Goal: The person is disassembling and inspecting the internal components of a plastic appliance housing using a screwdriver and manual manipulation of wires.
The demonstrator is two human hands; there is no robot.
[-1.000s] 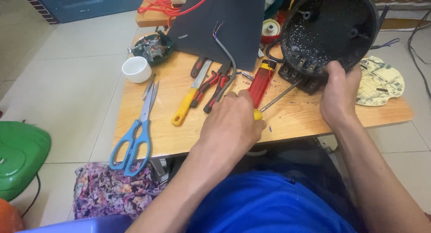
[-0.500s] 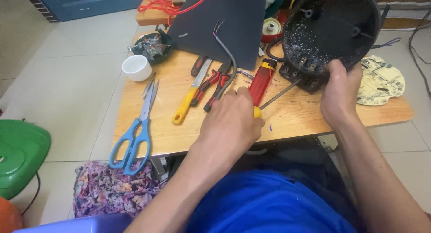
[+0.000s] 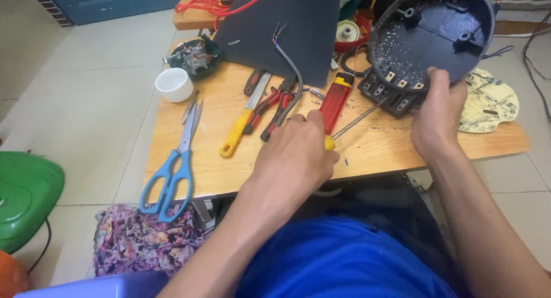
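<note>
Left hand [image 3: 295, 154] fisted around a screwdriver [image 3: 356, 121]; right hand [image 3: 436, 117] clamps the tilted black housing [image 3: 430, 34].

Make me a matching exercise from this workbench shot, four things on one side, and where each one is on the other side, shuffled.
Things:
1. scissors
2. white cup
3. screwdriver
4. round black housing

Places:
A. held tilted by the right hand
B. gripped in the left hand
C. flat near the table's left front corner
D. at the table's left edge, beside a green motor part

Pairs: 1-C, 2-D, 3-B, 4-A
</note>
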